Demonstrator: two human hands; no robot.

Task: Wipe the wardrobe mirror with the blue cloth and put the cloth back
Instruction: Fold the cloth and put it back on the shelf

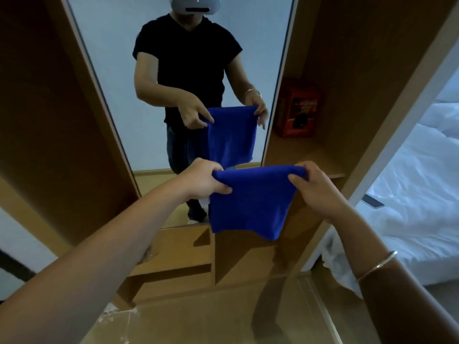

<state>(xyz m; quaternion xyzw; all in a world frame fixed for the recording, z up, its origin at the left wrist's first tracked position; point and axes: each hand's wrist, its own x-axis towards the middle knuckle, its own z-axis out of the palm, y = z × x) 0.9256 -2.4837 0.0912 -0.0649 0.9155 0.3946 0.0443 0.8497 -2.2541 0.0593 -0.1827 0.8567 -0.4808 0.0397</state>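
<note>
The blue cloth (250,202) hangs folded in the air in front of the wardrobe, a little in front of the tall wardrobe mirror (119,70). My left hand (203,181) pinches its upper left corner and my right hand (315,187) pinches its upper right corner, so the top edge is stretched between them. The mirror shows my reflection holding the same cloth. The cloth does not touch the glass.
An open wooden shelf compartment (310,157) lies right of the mirror, with a red box (298,110) at its back. Wooden drawers (178,254) sit below the mirror. A bed with white bedding (409,194) and a phone (372,201) is at the far right.
</note>
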